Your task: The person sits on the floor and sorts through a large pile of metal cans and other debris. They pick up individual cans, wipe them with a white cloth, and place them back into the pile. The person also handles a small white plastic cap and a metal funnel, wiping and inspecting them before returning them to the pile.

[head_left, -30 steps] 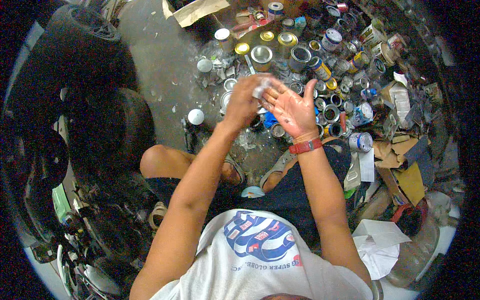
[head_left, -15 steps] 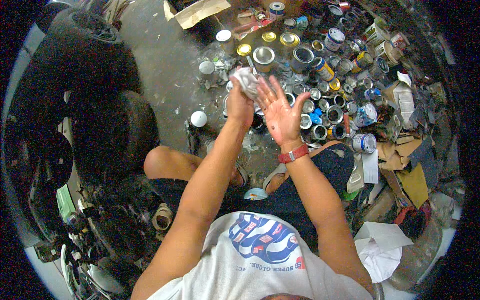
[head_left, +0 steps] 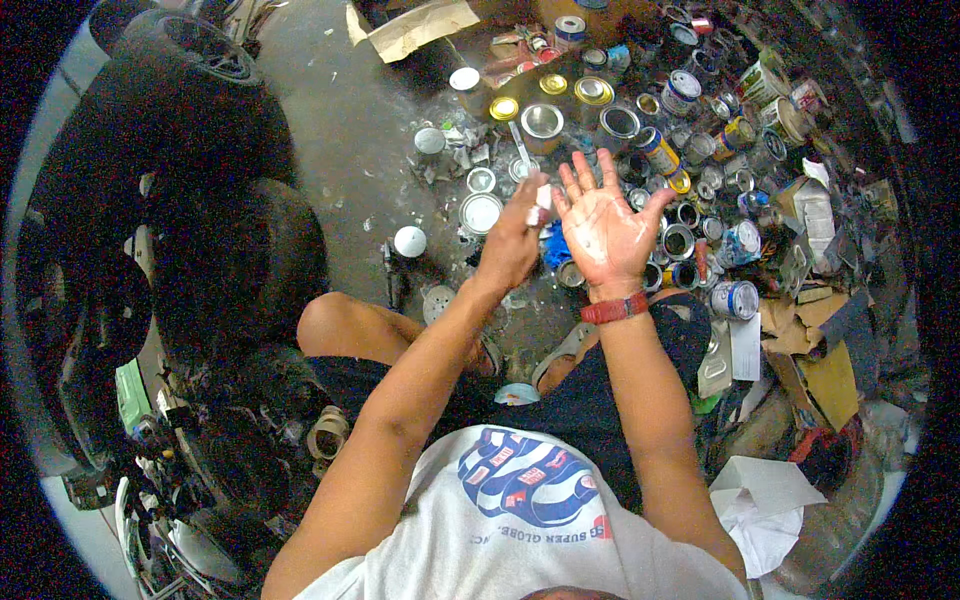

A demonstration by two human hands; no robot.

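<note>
A: What is the left hand (head_left: 512, 240) holding?

B: It is closed around a small pale wad (head_left: 540, 200), likely a rag or paper, raised just beside the right hand (head_left: 605, 235).

A: And the right one?

B: Spread flat, palm up, fingers apart, gripping nothing. Pale smears show on the palm, so I judge the wiping is only partly done.

A: What lies beneath?

B: A concrete floor (head_left: 340, 130) spattered with paint, crowded with open paint cans (head_left: 600, 95) and loose lids (head_left: 481, 212). A red wristband (head_left: 614, 309) sits on the right wrist, and dark tyres (head_left: 190, 90) are stacked well apart to the left.
</note>
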